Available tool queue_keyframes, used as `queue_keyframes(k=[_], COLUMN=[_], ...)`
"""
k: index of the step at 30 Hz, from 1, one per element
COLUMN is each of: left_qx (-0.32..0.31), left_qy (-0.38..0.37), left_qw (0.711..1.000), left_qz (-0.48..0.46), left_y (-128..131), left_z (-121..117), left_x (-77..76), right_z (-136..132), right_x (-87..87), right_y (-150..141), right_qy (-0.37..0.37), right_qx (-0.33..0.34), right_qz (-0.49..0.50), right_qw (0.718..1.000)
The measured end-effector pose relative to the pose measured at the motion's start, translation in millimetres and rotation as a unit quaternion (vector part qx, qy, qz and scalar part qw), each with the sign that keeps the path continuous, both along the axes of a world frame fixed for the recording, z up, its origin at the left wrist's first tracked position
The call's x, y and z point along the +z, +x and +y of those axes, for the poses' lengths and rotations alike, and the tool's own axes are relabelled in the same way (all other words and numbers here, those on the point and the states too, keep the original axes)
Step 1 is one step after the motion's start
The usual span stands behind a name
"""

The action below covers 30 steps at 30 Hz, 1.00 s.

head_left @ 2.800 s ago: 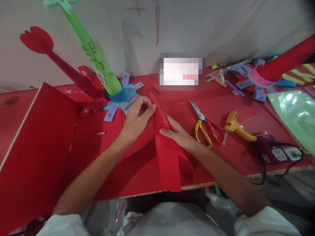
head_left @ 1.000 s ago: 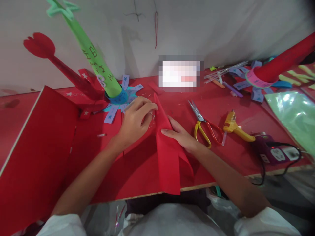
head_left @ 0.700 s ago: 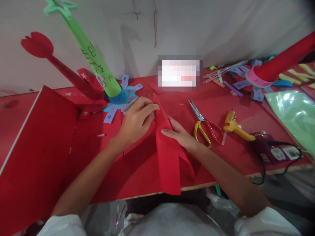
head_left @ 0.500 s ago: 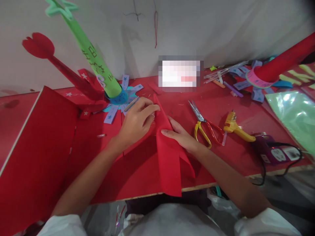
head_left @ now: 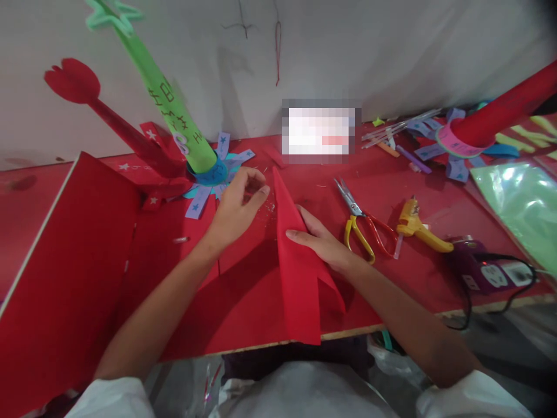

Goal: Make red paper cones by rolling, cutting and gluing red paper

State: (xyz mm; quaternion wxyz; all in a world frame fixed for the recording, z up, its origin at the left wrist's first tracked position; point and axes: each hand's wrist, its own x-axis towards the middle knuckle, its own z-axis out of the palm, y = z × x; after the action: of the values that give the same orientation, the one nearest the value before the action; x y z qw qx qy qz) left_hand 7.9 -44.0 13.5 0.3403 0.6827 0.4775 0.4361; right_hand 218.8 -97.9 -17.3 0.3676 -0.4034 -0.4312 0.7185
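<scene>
A long red paper (head_left: pixel 298 290), folded to a point at its far end, lies on the red table (head_left: pixel 391 174) and overhangs the near edge. My right hand (head_left: pixel 319 241) rests flat on its right side, fingers stretched along the fold. My left hand (head_left: pixel 237 203) hovers just left of the paper's tip. Its fingers curl towards the thumb in a loose pinch, and what they hold, if anything, is hidden. Small white specks lie on the table between that hand and the paper.
Yellow-handled scissors (head_left: pixel 361 223), a yellow glue gun (head_left: pixel 418 223) and a purple power strip (head_left: pixel 487 270) lie to the right. A green paper tube (head_left: pixel 174 116) and a red tulip shape (head_left: pixel 73 84) stand at the back left. A red board (head_left: pixel 65 261) leans at left.
My left hand has come off the paper's tip and moved slightly left and up, fingers curling. My right hand stays pressed on the paper.
</scene>
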Motion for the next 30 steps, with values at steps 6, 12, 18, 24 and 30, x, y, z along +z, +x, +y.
queue_keyframes(k=[6,12,18,24,30], left_qx=[-0.062,-0.048,0.017,0.061,0.027], left_qy=[-0.170,-0.203,-0.198,-0.171,-0.210], left_qw=[0.977,0.964,0.957,0.943,0.947], left_qz=[-0.111,-0.167,-0.211,-0.280,-0.242], left_y=[5,9,4,-4,9], left_z=[0,-4,2,10,-1], left_x=[5.3,4.5,3.8,1.9,-5.4], right_z=[1,1,-1,-2,0], right_x=[-1.4,-4.0,-9.8,-11.0,-13.2], right_y=[-2,-3,-3,-5,-9], right_qy=[0.000,0.005,-0.074,-0.073,-0.047], right_qx=[0.017,0.021,0.066,0.075,0.035], right_qz=[0.014,0.036,0.104,0.082,0.057], right_qw=[1.000,0.999,0.990,0.991,0.997])
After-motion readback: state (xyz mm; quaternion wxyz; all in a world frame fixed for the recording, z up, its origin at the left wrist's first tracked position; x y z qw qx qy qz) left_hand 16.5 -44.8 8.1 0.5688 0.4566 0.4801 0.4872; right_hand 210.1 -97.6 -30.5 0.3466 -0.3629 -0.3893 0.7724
